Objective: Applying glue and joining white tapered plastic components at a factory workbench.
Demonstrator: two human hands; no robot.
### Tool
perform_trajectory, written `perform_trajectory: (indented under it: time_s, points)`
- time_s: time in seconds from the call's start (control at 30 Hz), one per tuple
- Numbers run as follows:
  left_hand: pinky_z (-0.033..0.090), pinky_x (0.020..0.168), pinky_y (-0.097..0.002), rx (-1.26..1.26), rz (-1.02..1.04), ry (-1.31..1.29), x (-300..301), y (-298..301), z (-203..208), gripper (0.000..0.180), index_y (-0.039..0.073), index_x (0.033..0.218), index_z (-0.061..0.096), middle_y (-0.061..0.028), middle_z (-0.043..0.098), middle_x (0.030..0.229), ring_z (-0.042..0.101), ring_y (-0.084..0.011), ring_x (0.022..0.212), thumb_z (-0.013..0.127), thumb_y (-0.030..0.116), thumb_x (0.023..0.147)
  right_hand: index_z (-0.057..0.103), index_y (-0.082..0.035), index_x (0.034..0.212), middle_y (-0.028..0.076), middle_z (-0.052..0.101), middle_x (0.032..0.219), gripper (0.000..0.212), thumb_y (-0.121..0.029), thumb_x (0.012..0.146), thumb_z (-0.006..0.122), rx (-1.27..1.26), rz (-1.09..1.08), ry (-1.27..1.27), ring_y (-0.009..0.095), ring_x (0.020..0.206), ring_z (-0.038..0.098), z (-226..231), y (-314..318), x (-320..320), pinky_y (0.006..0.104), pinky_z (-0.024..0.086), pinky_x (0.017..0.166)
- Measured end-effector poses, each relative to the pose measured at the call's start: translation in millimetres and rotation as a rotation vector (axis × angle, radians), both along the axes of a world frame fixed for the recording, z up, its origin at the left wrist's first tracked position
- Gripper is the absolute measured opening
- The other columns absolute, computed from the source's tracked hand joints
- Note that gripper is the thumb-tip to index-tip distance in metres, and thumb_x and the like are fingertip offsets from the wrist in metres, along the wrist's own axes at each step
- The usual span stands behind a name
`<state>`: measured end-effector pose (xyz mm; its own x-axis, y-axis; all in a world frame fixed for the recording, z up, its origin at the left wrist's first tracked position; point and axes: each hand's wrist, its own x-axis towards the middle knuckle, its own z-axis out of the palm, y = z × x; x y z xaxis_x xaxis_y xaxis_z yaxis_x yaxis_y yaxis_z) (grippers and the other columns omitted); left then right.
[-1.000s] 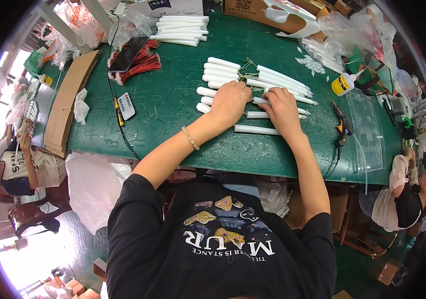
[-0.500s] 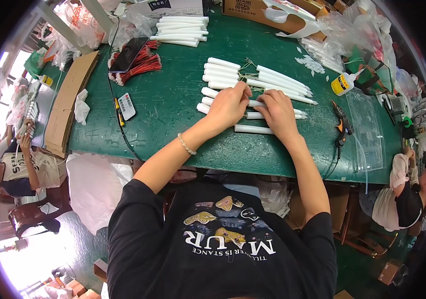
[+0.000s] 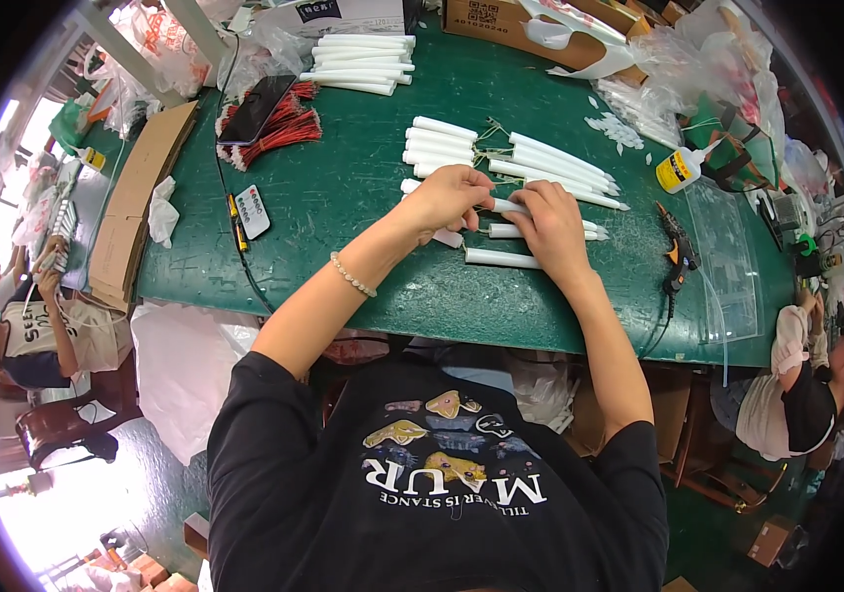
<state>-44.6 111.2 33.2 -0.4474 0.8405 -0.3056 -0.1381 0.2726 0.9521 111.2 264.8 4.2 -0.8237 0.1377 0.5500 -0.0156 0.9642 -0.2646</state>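
Both my hands meet over a white plastic tube [image 3: 507, 206] on the green table [image 3: 343, 217]. My left hand [image 3: 447, 197] pinches one end of it, and my right hand [image 3: 545, 227] closes over the rest. More white tubes lie around them: a short stack [image 3: 439, 148] just beyond my left hand, a fan of longer ones [image 3: 565, 168] with thin wires beyond my right, and a single tube [image 3: 501, 259] in front of my right wrist. A bead bracelet sits on my left wrist.
A bundle of red wires [image 3: 279, 133] with a dark phone on it, a small remote [image 3: 252, 211], a glue gun [image 3: 679, 255], a yellow glue bottle [image 3: 677, 170], another tube pile [image 3: 358, 64], cardboard [image 3: 136, 197] and boxes share the table. Other people sit at far left [image 3: 42, 326] and right [image 3: 807, 385].
My hands have drawn closer together over the tube and shifted it slightly; the other tubes and the table's things have not moved.
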Motion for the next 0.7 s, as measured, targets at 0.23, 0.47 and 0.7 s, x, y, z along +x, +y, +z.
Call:
perform_trajectory:
  time_s: [0.23, 0.47, 0.7]
  points:
    - [0.049, 0.051, -0.0284, -0.118, -0.054, 0.341, -5.1, 2.9, 12.7, 0.026, -0.001, 0.111, 0.072, -0.0106, 0.075, 0.099, 0.065, -0.0120, 0.063, 0.062, 0.018, 0.098, 0.073, -0.004, 0.097, 0.009, 0.066, 0.100, 0.017, -0.016, 0.085, 0.075, -0.051, 0.046, -0.074, 0.029, 0.097, 0.062, 1.2, 1.3, -0.7, 0.0412, 0.046, 0.085]
    - [0.056, 0.078, -0.0449, 0.130, 0.075, 1.315, -0.4, 41.6, -28.3, 0.011, 0.006, 0.087, 0.077, -0.0161, 0.066, 0.093, 0.064, -0.0350, 0.094, 0.068, 0.012, 0.086, 0.073, -0.004, 0.098, 0.011, 0.065, 0.100, 0.016, -0.013, 0.084, 0.075, -0.040, -0.142, 0.042, 0.033, 0.097, 0.061, 5.4, 26.7, -4.9, 0.0434, 0.048, 0.086]
    - [0.054, 0.081, -0.0436, 0.073, 0.028, 1.497, -0.2, 56.3, -39.3, 0.007, 0.006, 0.084, 0.074, -0.0125, 0.064, 0.094, 0.062, -0.0319, 0.097, 0.074, 0.012, 0.081, 0.071, -0.005, 0.100, 0.010, 0.064, 0.102, 0.024, -0.014, 0.080, 0.079, 0.109, -0.200, -0.029, 0.032, 0.098, 0.059, -6.3, 44.2, -4.3, 0.0428, 0.047, 0.085]
